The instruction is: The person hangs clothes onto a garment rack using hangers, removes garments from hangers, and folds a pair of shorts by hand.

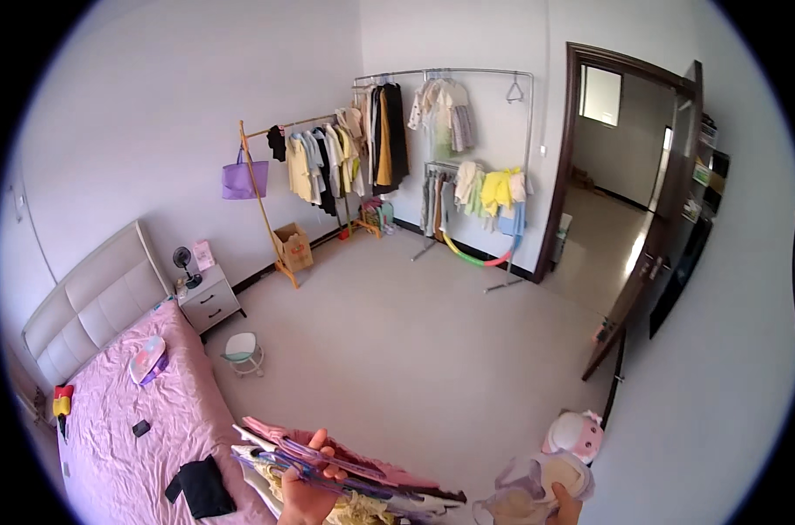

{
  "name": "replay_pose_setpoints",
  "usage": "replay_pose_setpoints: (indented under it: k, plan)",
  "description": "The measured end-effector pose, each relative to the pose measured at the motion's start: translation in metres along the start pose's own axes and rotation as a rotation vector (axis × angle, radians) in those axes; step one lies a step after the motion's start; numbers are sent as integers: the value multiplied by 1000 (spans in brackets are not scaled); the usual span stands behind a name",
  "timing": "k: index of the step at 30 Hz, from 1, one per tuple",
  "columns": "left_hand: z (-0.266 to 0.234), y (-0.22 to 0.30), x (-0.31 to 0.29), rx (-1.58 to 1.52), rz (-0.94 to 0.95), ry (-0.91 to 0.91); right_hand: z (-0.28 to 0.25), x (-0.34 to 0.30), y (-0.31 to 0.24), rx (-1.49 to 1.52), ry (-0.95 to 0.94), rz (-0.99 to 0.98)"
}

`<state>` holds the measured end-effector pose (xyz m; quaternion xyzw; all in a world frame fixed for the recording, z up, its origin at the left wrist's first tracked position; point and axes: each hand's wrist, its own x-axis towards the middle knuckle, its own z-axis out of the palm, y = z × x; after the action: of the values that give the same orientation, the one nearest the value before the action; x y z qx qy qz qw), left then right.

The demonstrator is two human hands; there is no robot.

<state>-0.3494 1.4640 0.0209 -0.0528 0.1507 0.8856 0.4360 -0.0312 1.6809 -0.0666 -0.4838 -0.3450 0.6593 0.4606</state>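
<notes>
My left hand (pixel 310 488), low in the middle, is closed round a bunch of hangers (pixel 362 481). Clothes hang from them: a dusty pink garment (pixel 389 471) on top, with white and pale yellow ruffled cloth (pixel 361 509) below. At the lower right, my right hand (pixel 565 506) grips a soft pale lilac and cream cloth item (pixel 529 490); its exact kind cannot be made out. Just beyond that cloth sits a pink and white plush thing (pixel 579 435) with a face on it, by the right wall.
A bed with a pink sheet (pixel 109 451) lies left, bearing black clothing (pixel 207 488) and a pink-and-purple item (pixel 149 360). A small stool (pixel 243 352) and nightstand (pixel 209 302) stand beside it. Clothes racks (pixel 467 72) line the far corner. The dark door (pixel 655 236) stands open at right.
</notes>
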Motion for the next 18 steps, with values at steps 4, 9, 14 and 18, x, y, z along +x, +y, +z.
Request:
replay_pose_setpoints:
  k: [4, 9, 14, 18]
  plan:
    - [32, 13, 70, 39, 171, 41, 119, 84, -41, 19, -253, -82]
    - [44, 44, 140, 2, 427, 171, 235, 201, -10, -73, -415, -116]
    - [29, 74, 231, -96, 493, 89, 311, 339, 68, 4, -593, -328]
    - [23, 110, 317, -156, 496, 191, 390, 381, 73, 19, -663, -244]
